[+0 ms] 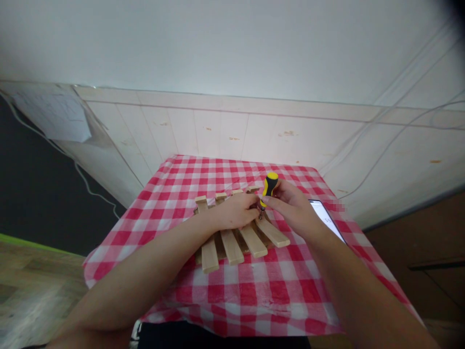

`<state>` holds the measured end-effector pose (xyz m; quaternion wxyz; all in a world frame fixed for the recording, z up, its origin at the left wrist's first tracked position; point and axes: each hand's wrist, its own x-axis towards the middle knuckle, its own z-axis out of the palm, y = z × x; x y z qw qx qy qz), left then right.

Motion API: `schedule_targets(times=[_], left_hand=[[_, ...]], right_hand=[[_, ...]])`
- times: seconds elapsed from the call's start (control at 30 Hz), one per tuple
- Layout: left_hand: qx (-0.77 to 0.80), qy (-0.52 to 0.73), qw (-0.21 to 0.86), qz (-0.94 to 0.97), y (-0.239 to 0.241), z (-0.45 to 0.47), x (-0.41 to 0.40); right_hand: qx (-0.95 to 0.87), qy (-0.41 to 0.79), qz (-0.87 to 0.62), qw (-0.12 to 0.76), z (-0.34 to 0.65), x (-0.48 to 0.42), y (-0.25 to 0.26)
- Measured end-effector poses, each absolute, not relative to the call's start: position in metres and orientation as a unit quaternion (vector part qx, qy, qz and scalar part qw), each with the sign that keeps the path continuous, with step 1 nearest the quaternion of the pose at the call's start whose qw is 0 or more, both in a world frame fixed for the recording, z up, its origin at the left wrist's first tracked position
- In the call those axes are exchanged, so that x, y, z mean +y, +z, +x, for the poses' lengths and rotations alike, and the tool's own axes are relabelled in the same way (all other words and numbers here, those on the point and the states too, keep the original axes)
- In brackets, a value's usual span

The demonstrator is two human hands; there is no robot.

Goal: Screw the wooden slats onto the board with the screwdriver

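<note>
My right hand (293, 206) is closed around a yellow and black screwdriver (271, 185), which stands nearly upright, tip down, on the rightmost wooden slat (273, 231). My left hand (235, 212) rests across the middle slats, its thumb and fingers drawn together right beside the screwdriver's tip. What those fingers pinch, if anything, is too small to make out. Several pale slats lie side by side, fanned slightly, including the leftmost slat (209, 254). A brownish piece (221, 246) shows underneath them. My left hand hides part of the slats.
A red and white checked tablecloth (174, 198) covers the table, which stands against a white panelled wall (210, 133). A phone with a lit screen (325, 220) lies right of the slats, partly behind my right forearm. White cables (385, 143) hang along the right wall.
</note>
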<state>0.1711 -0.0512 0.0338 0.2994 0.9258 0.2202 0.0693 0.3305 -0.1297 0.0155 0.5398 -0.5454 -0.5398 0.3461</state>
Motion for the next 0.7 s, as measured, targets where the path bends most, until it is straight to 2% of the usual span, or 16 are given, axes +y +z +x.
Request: schedule_targets(times=[0.43, 0.7], left_hand=[[0.195, 0.068, 0.242, 0.948, 0.0317, 0.1727, -0.0512], [0.189, 0.066, 0.231, 0.952, 0.0296, 0.1731, -0.0498]], right_hand=[[-0.562, 0.324, -0.528, 0.548, 0.3292, -0.1295, 0.0179], [-0.571, 0.316, -0.548, 0.524, 0.3292, -0.1302, 0.019]])
